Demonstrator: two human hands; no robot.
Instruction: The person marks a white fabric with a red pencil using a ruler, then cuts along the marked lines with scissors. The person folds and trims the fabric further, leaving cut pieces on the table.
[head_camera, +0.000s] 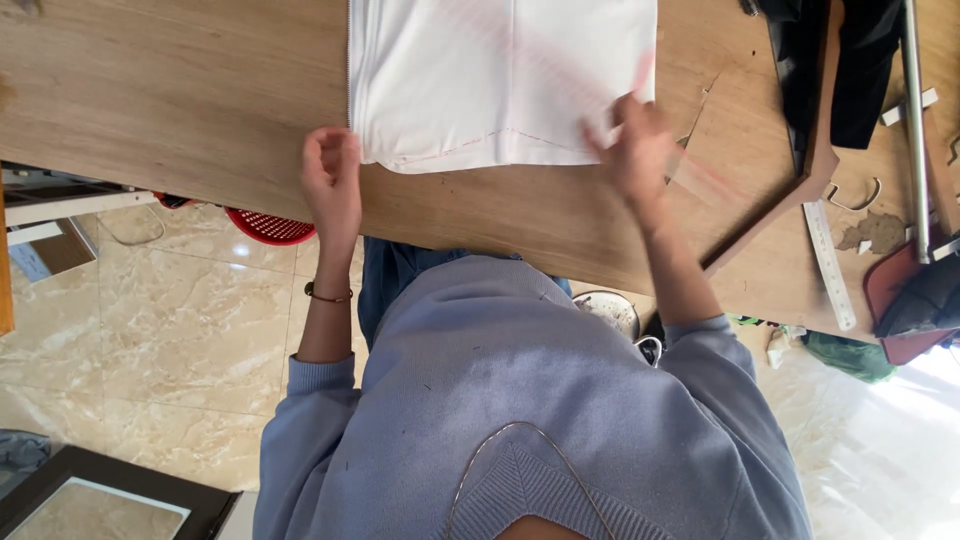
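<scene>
At the far left of the head view, beyond the edge of the worktop (170, 110), lies a marbled tile floor (170, 330) with a dark picture frame (110, 495) in the bottom corner and a red mesh basket (270, 228) tucked under the worktop's edge.

Next comes the hand on the left of the picture, the left hand (332, 175), with a thin bracelet (328, 296) on its wrist. Its grip is curled nearly closed, fingers folded in toward the palm, and it rests at the near left corner of the white garment (500, 80); whether it pinches the cloth or only touches its edge cannot be told.

The white garment lies flat on the worktop, in the upper middle of the view, with a zipper (349, 60) running along its left edge and a stitched hem along the near side. It runs out of view at the top.

The right hand (635, 150) is at the garment's near right corner and is blurred. A clear, red-edged ruler (700, 175) appears to pass through it, slanting from over the cloth down onto the bare wood; how tightly the grip closes on it cannot be made out.

Further right, a dark wooden strip (765, 220) lies angled on the worktop, then black fabric (830, 70), a pale ruler (830, 265), a metal rod (915, 130) and a dark red pad (885, 285).

The person's lavender sweater (540, 420) fills the bottom of the view.
</scene>
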